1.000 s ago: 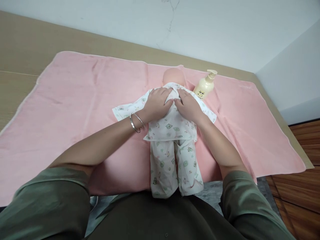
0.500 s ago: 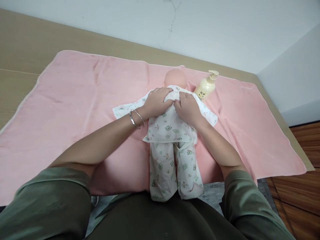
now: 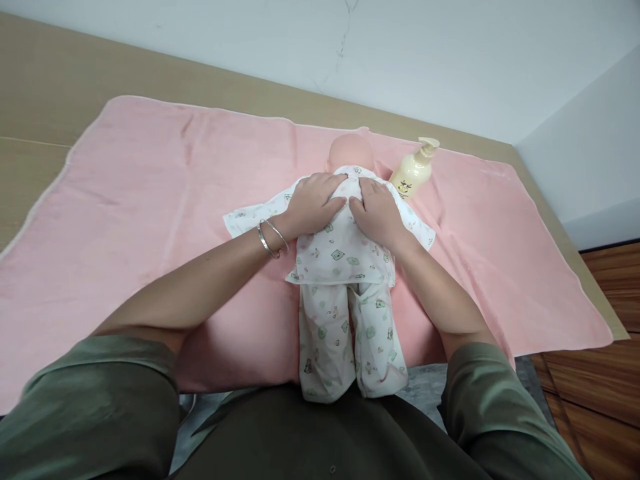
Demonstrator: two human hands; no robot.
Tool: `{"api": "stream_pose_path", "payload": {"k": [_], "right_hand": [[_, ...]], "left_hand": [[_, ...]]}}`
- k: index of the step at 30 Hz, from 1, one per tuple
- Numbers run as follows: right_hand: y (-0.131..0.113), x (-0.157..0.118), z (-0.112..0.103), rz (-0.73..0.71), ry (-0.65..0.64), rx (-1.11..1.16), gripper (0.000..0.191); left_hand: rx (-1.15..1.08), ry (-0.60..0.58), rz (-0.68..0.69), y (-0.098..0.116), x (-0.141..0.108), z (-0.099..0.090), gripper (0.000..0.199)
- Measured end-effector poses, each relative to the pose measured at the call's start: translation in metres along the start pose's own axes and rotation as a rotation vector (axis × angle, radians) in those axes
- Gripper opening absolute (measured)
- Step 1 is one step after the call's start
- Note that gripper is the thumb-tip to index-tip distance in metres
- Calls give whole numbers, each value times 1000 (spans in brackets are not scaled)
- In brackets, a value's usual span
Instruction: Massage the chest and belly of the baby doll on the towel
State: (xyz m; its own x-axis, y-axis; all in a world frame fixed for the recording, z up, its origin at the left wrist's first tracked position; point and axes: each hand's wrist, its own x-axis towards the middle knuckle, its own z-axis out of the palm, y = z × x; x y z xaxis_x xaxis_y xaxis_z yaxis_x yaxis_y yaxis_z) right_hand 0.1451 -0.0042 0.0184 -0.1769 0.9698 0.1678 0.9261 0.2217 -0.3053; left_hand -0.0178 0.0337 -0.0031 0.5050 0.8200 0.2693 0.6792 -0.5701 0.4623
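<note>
A baby doll (image 3: 351, 152) lies on a pink blanket (image 3: 165, 220), its bald head at the far end and its legs toward me. It wears a white printed top (image 3: 340, 257) and matching trousers (image 3: 327, 340). My left hand (image 3: 316, 203) rests flat on the upper left of the top, its thumb reaching inward. On the upper right lies my right hand (image 3: 377, 210), also open, its thumb a little apart from the other thumb. Both sets of fingers touch the cloth just below the doll's head. The doll's face does not show.
A cream pump bottle (image 3: 413, 175) stands on the blanket right of the doll's head. The wooden tabletop (image 3: 45, 73) shows behind the blanket, against a white wall (image 3: 425, 60). Brown wood panelling (image 3: 600, 387) is at the lower right.
My thumbs have moved slightly apart, and my right hand's fingers have shifted a little up the top. The doll and bottle stay in place.
</note>
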Motion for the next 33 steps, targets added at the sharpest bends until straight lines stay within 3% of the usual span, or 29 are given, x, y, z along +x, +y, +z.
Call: {"api": "stream_pose_path", "payload": {"k": [6,23,33], "right_hand": [[7,3,4,0,21,43,50],[11,7,7,21,-9,65,60],[22,11,3,-39,-19,70,60]], "left_hand": [[-30,15,-1,-1,1,1,60],[-18,58,48,0,-3,6,57],[-11,85,34,-2,-3,11,60]]}}
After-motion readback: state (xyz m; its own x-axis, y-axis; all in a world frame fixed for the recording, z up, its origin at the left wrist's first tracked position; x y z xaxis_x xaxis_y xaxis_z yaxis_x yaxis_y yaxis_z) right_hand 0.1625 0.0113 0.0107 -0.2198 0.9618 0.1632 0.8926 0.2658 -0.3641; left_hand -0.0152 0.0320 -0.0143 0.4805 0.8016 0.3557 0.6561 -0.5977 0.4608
